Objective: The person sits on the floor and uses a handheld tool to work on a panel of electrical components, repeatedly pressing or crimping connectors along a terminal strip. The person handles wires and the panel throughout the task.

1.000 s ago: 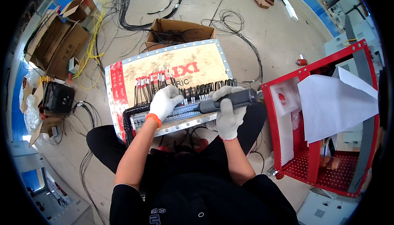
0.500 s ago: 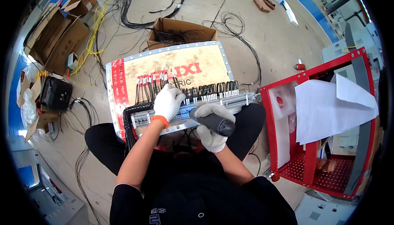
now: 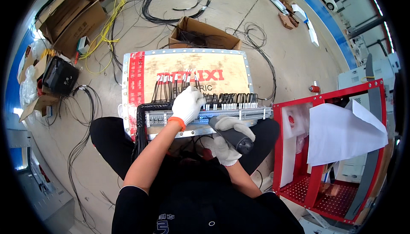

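Note:
My left hand [image 3: 188, 105], in a white glove with an orange cuff, is closed over the middle of a terminal strip [image 3: 171, 117]. Its fingertips are bent among black wires, and what they pinch is hidden. In my right hand [image 3: 226, 149], in a greyish-white glove, is a dark cylindrical power screwdriver [image 3: 232, 136]. The tool's front points toward the strip's blue terminals; I cannot tell whether its tip touches. Left of centre, black wires with white labels [image 3: 166, 87] stand up from the strip. Looped labelled wires [image 3: 239, 100] line its right part.
The strip rests on a metal-edged wooden panel [image 3: 158, 63] across my legs. A black cable bundle [image 3: 140, 125] bends down its left side. Beyond stands an open cardboard box [image 3: 222, 40] of wires. To the right is a red metal frame [image 3: 314, 144] with white sheeting [image 3: 341, 133].
The whole view has shifted and turned slightly, so the panel appears farther right. Both hands stay at nearly the same place on the strip, with the screwdriver still gripped.

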Available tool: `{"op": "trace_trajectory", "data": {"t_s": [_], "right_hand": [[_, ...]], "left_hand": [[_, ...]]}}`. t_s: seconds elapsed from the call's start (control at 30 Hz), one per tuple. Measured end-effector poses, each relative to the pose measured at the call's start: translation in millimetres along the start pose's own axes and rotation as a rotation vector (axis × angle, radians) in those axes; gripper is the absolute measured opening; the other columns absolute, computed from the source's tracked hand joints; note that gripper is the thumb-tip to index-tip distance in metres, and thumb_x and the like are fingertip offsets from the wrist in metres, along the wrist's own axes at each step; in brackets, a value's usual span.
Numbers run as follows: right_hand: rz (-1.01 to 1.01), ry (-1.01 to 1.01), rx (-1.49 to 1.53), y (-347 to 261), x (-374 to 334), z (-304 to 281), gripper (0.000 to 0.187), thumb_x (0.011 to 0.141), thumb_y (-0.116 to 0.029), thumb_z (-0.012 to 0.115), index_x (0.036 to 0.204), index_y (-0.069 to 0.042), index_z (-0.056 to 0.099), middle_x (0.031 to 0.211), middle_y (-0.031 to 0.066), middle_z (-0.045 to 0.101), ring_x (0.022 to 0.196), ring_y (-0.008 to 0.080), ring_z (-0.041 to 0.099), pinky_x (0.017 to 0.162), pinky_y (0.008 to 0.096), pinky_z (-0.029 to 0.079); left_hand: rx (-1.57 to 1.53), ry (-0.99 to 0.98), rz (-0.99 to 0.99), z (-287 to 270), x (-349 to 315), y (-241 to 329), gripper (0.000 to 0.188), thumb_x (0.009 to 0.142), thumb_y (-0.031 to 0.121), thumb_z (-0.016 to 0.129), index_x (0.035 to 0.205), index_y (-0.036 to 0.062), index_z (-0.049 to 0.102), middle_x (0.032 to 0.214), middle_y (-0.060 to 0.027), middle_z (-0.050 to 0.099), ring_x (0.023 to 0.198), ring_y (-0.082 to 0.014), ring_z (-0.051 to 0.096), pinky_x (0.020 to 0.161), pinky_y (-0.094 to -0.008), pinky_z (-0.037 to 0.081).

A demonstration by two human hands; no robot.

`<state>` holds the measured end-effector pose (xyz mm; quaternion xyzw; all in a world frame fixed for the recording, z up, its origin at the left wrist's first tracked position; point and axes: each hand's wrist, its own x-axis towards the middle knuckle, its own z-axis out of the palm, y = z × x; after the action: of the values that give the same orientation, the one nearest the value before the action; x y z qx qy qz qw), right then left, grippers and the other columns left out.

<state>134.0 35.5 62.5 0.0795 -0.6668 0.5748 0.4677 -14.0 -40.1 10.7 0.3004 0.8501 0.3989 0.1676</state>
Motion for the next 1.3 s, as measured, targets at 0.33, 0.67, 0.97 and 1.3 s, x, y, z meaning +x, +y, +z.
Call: {"op": "trace_trajectory", "data": {"t_s": [0.33, 0.67, 0.97, 1.3], "right_hand": [[0.038, -0.066, -0.028, 0, 6, -2, 0.056, 0.089, -0.013, 0.078, 0.128, -0.011, 0.039, 0.105, 0.0143, 0.061, 0.092, 0.0282, 0.064, 0.086, 0.0469, 0.055], [0.115, -0.060, -0.105, 0, 6, -2, 0.060, 0.083, 0.004, 0.076, 0.125, -0.013, 0.038, 0.105, 0.0119, 0.060, 0.090, 0.0255, 0.064, 0.087, 0.0440, 0.056], [0.119, -0.054, -0.102, -4, 9, 4, 0.055, 0.083, 0.004, 0.076, 0.123, -0.012, 0.041, 0.104, 0.0110, 0.060, 0.091, 0.0259, 0.065, 0.085, 0.0439, 0.055], [0.096, -0.212, -0.027, 8, 8, -5, 0.059, 0.075, 0.009, 0.079, 0.120, -0.010, 0.046, 0.096, 0.0113, 0.066, 0.089, 0.0283, 0.066, 0.084, 0.0434, 0.055]], "left_hand": [[0.075, -0.011, 0.071, 7, 1, -5, 0.017, 0.086, 0.024, 0.070, 0.088, 0.0076, 0.075, 0.102, -0.0121, 0.067, 0.096, -0.0325, 0.066, 0.084, -0.0425, 0.052], [0.057, -0.069, 0.042, 5, 4, -6, 0.021, 0.085, 0.026, 0.069, 0.088, 0.0061, 0.075, 0.107, -0.0138, 0.066, 0.102, -0.0335, 0.064, 0.088, -0.0442, 0.052], [0.072, 0.008, 0.052, 8, 2, -6, 0.017, 0.084, 0.023, 0.071, 0.084, 0.0072, 0.075, 0.101, -0.0113, 0.067, 0.095, -0.0318, 0.066, 0.083, -0.0419, 0.052], [0.090, -0.019, 0.027, 8, 2, -3, 0.018, 0.084, 0.023, 0.070, 0.086, 0.0061, 0.075, 0.104, -0.0123, 0.067, 0.097, -0.0326, 0.066, 0.085, -0.0421, 0.052]]}}
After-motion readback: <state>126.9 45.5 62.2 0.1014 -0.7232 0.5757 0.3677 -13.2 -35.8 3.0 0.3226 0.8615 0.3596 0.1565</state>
